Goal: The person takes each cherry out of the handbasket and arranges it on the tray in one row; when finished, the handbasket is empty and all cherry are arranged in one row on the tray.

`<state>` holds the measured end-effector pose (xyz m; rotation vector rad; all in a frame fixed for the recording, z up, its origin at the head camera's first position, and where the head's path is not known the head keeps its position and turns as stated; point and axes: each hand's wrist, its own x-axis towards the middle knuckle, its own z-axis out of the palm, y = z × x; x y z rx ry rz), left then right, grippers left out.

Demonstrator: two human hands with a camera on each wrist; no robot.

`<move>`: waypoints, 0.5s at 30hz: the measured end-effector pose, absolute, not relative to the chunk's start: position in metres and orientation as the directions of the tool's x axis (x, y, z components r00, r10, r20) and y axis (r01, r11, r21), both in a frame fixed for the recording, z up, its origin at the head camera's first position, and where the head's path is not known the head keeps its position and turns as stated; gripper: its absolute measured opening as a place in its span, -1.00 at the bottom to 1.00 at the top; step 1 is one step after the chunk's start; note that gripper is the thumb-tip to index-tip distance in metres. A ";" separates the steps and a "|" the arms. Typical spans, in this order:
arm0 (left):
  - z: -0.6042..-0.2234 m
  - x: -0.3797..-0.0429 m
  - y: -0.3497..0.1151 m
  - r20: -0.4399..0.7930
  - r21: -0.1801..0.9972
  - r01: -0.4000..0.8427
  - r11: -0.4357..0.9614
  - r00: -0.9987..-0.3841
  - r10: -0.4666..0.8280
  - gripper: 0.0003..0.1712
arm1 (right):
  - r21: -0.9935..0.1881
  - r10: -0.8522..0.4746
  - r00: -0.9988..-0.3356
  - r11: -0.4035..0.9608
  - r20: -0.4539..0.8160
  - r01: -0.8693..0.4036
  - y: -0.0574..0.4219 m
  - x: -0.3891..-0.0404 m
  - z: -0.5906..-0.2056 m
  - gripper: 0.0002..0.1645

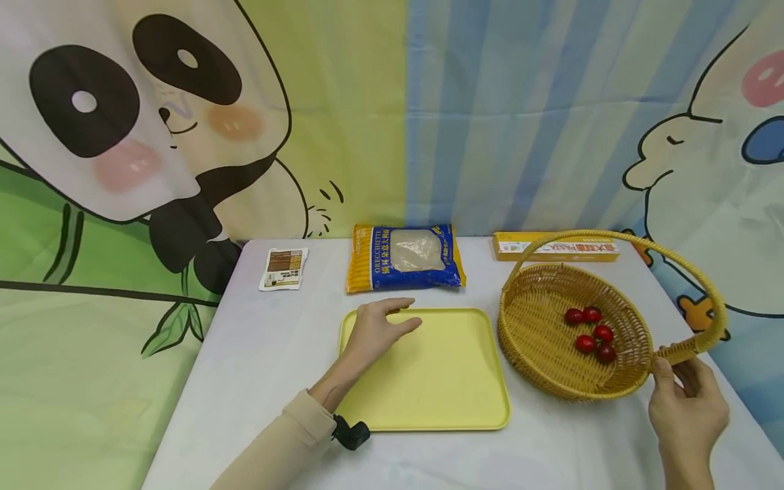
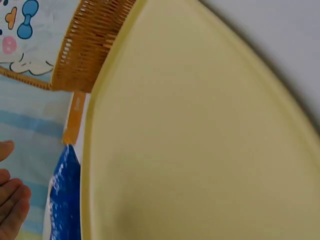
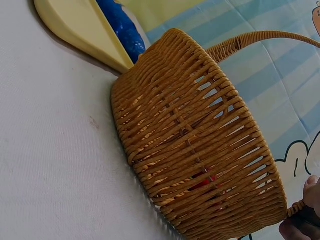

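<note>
A round wicker basket (image 1: 533, 320) with a tall hoop handle (image 1: 612, 235) stands at the right of the table, several small dark red fruits (image 1: 586, 344) lying inside. My right hand (image 1: 689, 408) pinches the basket at the near foot of its handle, thumb on one side and fingers curled behind. Over the upper left part of a yellow tray (image 1: 441, 374) hovers my left hand (image 1: 380, 330), thumb and fingers spread apart and holding nothing. In the left wrist view the left hand's fingers (image 2: 12, 205) show at the edge, apart from the tray.
Behind the tray lies a blue and yellow bag of orecchiette pasta (image 1: 404, 258). An orange and yellow pasta box (image 1: 554, 246) sits behind the basket. A small white and brown packet (image 1: 284, 269) lies at the back left. A cartoon-printed curtain (image 1: 465, 116) hangs behind the white table (image 1: 263, 347).
</note>
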<state>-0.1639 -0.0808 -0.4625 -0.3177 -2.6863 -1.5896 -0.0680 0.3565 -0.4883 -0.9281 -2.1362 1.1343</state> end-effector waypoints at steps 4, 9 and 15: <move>-0.454 -0.172 -0.062 0.085 0.905 0.167 0.392 -0.972 0.218 -0.49 | -0.852 0.770 -0.620 0.418 0.148 0.315 0.355 -0.070 -0.489 -0.47; -0.440 -0.182 -0.030 0.064 0.923 0.164 0.348 -0.957 0.283 -0.52 | -0.847 0.783 -0.613 0.394 0.105 0.358 0.356 -0.071 -0.486 -0.46; -0.434 -0.197 0.007 0.009 0.940 0.120 0.319 -0.944 0.329 -0.54 | -0.846 0.788 -0.607 0.392 0.105 0.361 0.355 -0.071 -0.486 -0.45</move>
